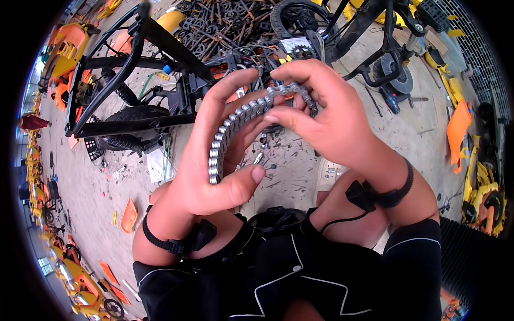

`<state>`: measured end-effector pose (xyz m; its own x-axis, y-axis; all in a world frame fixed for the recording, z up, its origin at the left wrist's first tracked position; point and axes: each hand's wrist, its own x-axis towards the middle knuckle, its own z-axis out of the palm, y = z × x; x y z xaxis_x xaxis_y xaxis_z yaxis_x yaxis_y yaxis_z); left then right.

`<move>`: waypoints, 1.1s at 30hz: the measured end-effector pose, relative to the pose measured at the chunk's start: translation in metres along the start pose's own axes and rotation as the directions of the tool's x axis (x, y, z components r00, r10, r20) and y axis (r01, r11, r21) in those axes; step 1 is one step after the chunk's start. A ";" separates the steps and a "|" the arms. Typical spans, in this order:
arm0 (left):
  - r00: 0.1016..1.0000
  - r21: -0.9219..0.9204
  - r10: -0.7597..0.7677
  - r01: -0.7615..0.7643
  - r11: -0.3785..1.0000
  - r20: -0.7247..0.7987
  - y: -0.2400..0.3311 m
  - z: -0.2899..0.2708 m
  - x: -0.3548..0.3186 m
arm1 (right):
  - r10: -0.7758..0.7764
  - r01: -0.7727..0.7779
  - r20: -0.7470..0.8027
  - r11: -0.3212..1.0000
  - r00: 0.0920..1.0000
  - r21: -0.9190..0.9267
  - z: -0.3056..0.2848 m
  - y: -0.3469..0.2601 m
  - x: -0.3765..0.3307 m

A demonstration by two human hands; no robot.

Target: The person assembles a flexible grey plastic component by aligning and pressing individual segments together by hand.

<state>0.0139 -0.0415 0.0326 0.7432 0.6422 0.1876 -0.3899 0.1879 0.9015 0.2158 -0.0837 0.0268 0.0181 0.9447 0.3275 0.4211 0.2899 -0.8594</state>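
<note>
A grey metal roller chain is bent in an arc between my two hands, held up above the floor. My left hand cradles its thick, side-by-side run, which rests along the inside of the palm, thumb pointing right. At the upper right, my right hand pinches the chain's other end between thumb and fingers, and a short length curls down by the palm. Both index fingers arch over the top, tips apart. Beneath the hands, a small silver metal piece shows beside my left thumb.
A black bike frame with a wheel stands at left. Another dark frame is at upper right, near a power drill. A heap of cranks and chainrings lies ahead. An orange panel lies on the littered concrete floor.
</note>
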 end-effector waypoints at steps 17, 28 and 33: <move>0.996 -0.079 -0.051 0.045 0.996 -0.070 0.011 -0.006 -0.005 | -0.301 0.288 -0.047 0.939 0.952 -0.187 -0.009 0.006 0.003; 0.966 0.149 -0.139 0.174 0.973 -0.220 0.017 0.000 -0.009 | -0.501 0.509 0.126 0.776 0.856 -0.373 -0.008 0.007 0.007; 0.968 0.119 -0.147 0.173 0.978 -0.204 0.017 0.006 -0.010 | -0.572 0.556 0.105 0.712 0.814 -0.430 -0.010 0.008 0.007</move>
<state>0.0027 -0.0493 0.0484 0.6658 0.7455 -0.0303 -0.1879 0.2068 0.9602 0.2289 -0.0761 0.0263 -0.3211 0.6189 0.7169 0.6995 0.6652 -0.2610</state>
